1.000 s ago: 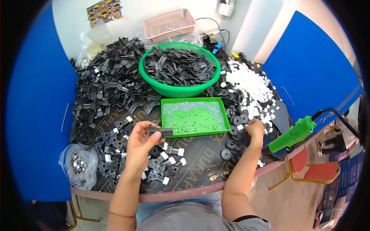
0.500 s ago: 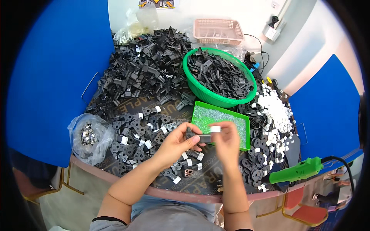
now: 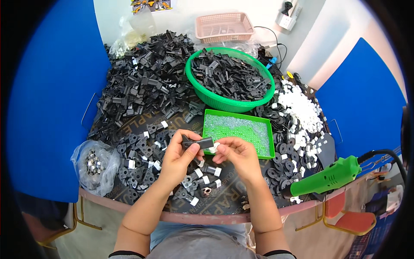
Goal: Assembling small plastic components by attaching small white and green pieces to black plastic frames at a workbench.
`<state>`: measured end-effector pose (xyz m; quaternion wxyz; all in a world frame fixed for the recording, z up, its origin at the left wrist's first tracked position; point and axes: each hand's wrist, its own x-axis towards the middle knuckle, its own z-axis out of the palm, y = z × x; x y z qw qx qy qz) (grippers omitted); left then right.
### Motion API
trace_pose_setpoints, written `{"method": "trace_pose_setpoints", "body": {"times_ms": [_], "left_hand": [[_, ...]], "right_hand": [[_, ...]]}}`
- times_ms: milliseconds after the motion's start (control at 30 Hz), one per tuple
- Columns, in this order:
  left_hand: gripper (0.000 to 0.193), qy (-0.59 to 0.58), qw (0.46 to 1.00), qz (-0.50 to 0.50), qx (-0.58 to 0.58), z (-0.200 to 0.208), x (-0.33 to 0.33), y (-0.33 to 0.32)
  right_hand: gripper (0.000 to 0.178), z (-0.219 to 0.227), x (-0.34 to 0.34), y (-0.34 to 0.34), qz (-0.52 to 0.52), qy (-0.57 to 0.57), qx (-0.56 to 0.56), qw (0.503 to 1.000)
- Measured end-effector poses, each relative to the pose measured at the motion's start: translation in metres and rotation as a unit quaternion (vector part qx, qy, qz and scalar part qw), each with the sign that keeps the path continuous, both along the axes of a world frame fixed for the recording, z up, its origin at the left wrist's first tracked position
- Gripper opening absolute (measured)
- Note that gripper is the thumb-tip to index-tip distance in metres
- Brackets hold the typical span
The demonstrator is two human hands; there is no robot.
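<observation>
Between thumb and fingers, my left hand (image 3: 176,156) grips a black plastic bracket (image 3: 202,143) with its tubular end pointing right. A small white plastic cap (image 3: 214,148) is pinched in my right hand (image 3: 239,156), right at that end of the bracket. Whether the cap is partly on the bracket I cannot tell, as fingertips cover some of it. Below and left of my hands lie several black brackets with white caps on their ends (image 3: 193,201). Just beyond my right hand is a green tray (image 3: 271,140) of small shiny metal pieces.
A green basket (image 3: 224,105) of black parts stands beyond the tray, with a black heap (image 3: 142,82) to its left. White caps (image 3: 302,108) and black discs (image 3: 274,175) lie right. A green power tool (image 3: 325,177) is at front right, a plastic bag (image 3: 101,177) of metal pieces at left.
My right hand has come down with the white cap to the bracket's end. My left hand still holds the bracket. The whole view has shifted slightly.
</observation>
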<state>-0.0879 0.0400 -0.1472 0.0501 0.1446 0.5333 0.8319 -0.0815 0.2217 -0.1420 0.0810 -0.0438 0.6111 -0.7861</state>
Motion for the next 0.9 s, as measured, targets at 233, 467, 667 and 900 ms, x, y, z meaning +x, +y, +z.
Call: {"method": "trace_pose_setpoints", "body": {"times_ms": [233,467,667,900], "left_hand": [[0.017,0.026,0.999,-0.016,-0.044,-0.003,0.000,0.004],[0.015,0.007,1.000,-0.017,-0.017,-0.002,0.002,0.003],[0.014,0.052,0.985,0.049,-0.158,0.002,0.009,0.001],[0.021,0.117,0.960,-0.077,-0.242,0.020,0.005,-0.016]], "right_hand": [[0.016,-0.019,-0.006,-0.007,-0.027,0.064,-0.042,0.997],[0.017,-0.019,-0.001,-0.017,-0.013,-0.008,-0.176,0.984],[0.021,-0.007,0.003,-0.024,-0.043,0.010,-0.118,0.992],[0.020,0.000,0.011,-0.003,0.035,0.115,-0.031,0.992]]}}
